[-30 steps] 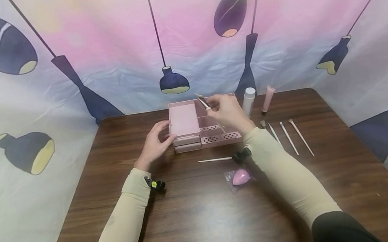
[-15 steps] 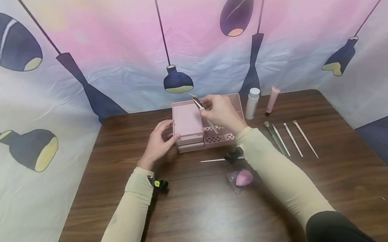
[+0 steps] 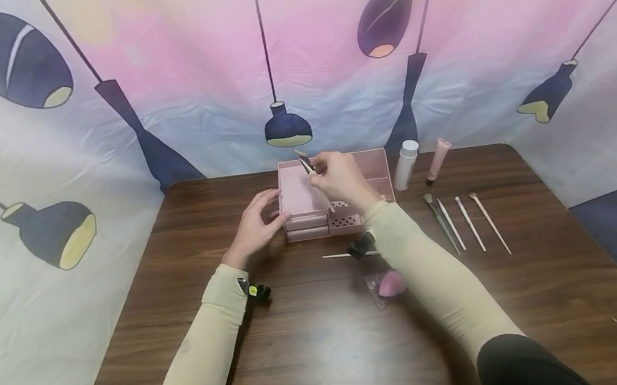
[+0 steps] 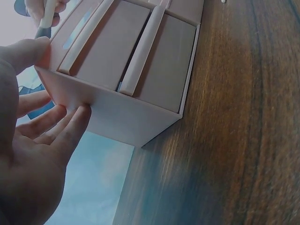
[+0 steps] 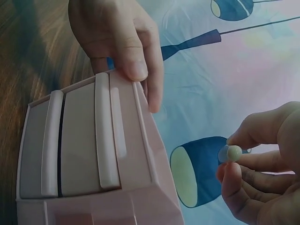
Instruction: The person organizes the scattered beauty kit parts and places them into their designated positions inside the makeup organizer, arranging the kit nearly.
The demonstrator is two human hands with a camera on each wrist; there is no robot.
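A pink makeup organizer (image 3: pixel 301 184) stands toward the back of the table, two drawers at its left and dotted compartments at its right. My left hand (image 3: pixel 256 228) touches its left side, with the thumb at the front upper corner and the fingers against the side wall (image 4: pixel 117 115). Above the organizer's top, my right hand (image 3: pixel 339 180) pinches a makeup brush (image 3: pixel 306 166), bristles pointing up and away. In the right wrist view the pale handle end (image 5: pixel 234 153) of the brush shows nearly end-on between thumb and fingers. The right hand and forearm hide some compartments.
Several brushes (image 3: pixel 443 225) lie at the right. A white bottle (image 3: pixel 407 166) and a pink tube (image 3: pixel 439 160) stand behind them. Before the organizer lie a thin white stick (image 3: pixel 338 256) and a pink sponge (image 3: pixel 391 284) with clear wrapping, partly overlapped by the right sleeve.
My right hand has moved left with the brush, from over the compartments to over the drawer section. The left hand stays at the organizer's side. The head view has shifted slightly.
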